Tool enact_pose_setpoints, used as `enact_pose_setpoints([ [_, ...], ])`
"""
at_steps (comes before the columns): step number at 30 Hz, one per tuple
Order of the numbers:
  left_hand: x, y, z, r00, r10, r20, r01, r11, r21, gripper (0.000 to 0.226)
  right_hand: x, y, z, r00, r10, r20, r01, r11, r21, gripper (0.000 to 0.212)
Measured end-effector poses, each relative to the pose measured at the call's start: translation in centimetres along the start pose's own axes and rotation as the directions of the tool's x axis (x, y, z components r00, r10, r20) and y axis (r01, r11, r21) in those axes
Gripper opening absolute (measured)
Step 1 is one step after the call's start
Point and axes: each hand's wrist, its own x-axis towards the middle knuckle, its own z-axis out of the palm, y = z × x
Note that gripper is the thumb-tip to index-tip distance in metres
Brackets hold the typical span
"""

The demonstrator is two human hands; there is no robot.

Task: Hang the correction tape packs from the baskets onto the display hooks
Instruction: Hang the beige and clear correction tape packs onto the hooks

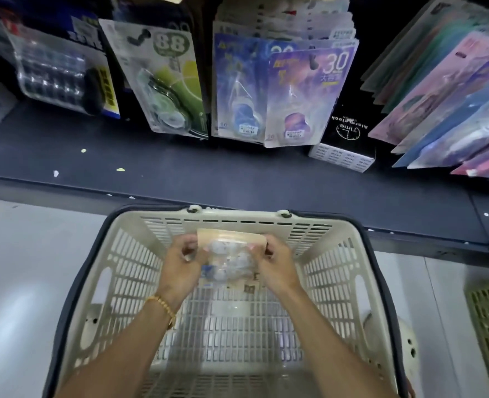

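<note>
Both the left hand (183, 261) and right hand (274, 262) grip one correction tape pack (231, 254) at frame centre, above a cream basket (128, 254) that looks otherwise empty, so apparently only this pack remains for the display hooks (312, 63) above.

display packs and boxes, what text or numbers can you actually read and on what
"88": green pack hanging on the left.
"30": purple pack in the middle.
"30", partly covered: blue pack behind it.
"Time" and "Alarm clock", upside down: black box on the shelf.
Barcode stickers, price labels and the pack held over the basket: too blurred.
</note>
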Motion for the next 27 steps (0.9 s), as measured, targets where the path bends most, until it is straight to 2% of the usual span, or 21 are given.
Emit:
enact_pose_setpoints([
  [4, -0.5, 1.0, -1.0, 0.997, -0.022, 0.076, 0.025, 0.999, -0.034, 0.011, -0.3, -2.0, -1.1, 0.999, 0.036, -0.009, -0.035, 0.995, 0.095, 0.018],
  [6, -1.5, 1.7, -1.1, 0.99, -0.035, 0.138, 0.043, 0.998, -0.049, 0.012, -0.7, -3.3, -1.4, 0.997, 0.073, -0.038, -0.062, 0.969, 0.239, 0.008],
  [7, -2.1, 2.0, -1.2, 0.986, -0.031, 0.166, 0.036, 0.999, -0.027, 0.013, -1.0, -4.0, -1.6, 0.994, 0.099, -0.035, -0.081, 0.935, 0.346, 0.005],
  [9, -3.1, 2.6, -1.5, 0.98, -0.017, 0.199, 0.019, 1.0, -0.004, 0.016, -1.5, -5.2, -2.3, 0.989, 0.148, -0.021, -0.116, 0.849, 0.516, 0.012],
  [11, -4.6, 2.9, -2.0, 0.986, -0.031, 0.161, 0.043, 0.997, -0.067, 0.025, -2.6, -5.9, -3.0, 0.985, 0.17, 0.001, -0.133, 0.766, 0.629, 0.017],
  [14, -7.3, 3.7, -2.5, 0.996, -0.049, 0.07, 0.066, 0.962, -0.266, 0.032, -4.6, -6.4, -4.2, 0.98, 0.191, 0.065, -0.175, 0.649, 0.74, 0.024],
  [17, -10.0, 4.5, -2.9, 0.996, -0.036, 0.079, 0.073, 0.839, -0.54, 0.028, -6.0, -6.2, -5.5, 0.971, 0.171, 0.165, -0.229, 0.492, 0.84, 0.032],
  [18, -10.9, 4.9, -2.8, 0.993, -0.03, 0.116, 0.09, 0.823, -0.561, 0.025, -6.6, -6.2, -5.9, 0.972, 0.149, 0.18, -0.229, 0.456, 0.86, 0.034],
  [21, -13.4, 6.0, -2.2, 0.985, 0.008, 0.171, 0.075, 0.877, -0.475, 0.023, -8.5, -6.9, -6.7, 0.969, 0.075, 0.236, -0.246, 0.393, 0.886, 0.035],
  [22, -14.1, 6.7, -2.0, 0.99, 0.018, 0.142, 0.052, 0.876, -0.48, 0.022, -9.3, -7.2, -7.2, 0.963, 0.043, 0.265, -0.258, 0.418, 0.871, 0.032],
  [23, -14.7, 7.4, -2.1, 0.995, 0.026, 0.094, 0.022, 0.875, -0.484, 0.02, -10.0, -7.6, -7.7, 0.963, 0.028, 0.266, -0.246, 0.489, 0.837, 0.027],
  [24, -15.2, 8.3, -2.3, 0.998, 0.036, 0.043, -0.011, 0.877, -0.48, 0.019, -10.7, -8.3, -8.3, 0.976, 0.039, 0.214, -0.193, 0.615, 0.765, 0.022],
  [26, -16.1, 9.9, -3.3, 0.997, 0.079, -0.027, -0.083, 0.894, -0.441, 0.016, -11.6, -9.5, -10.1, 0.999, 0.047, -0.013, -0.035, 0.881, 0.472, 0.028],
  [27, -16.4, 10.6, -3.7, 0.993, 0.111, -0.048, -0.121, 0.905, -0.409, 0.015, -11.8, -10.3, -11.2, 0.99, -0.014, -0.141, 0.054, 0.958, 0.281, 0.04],
])
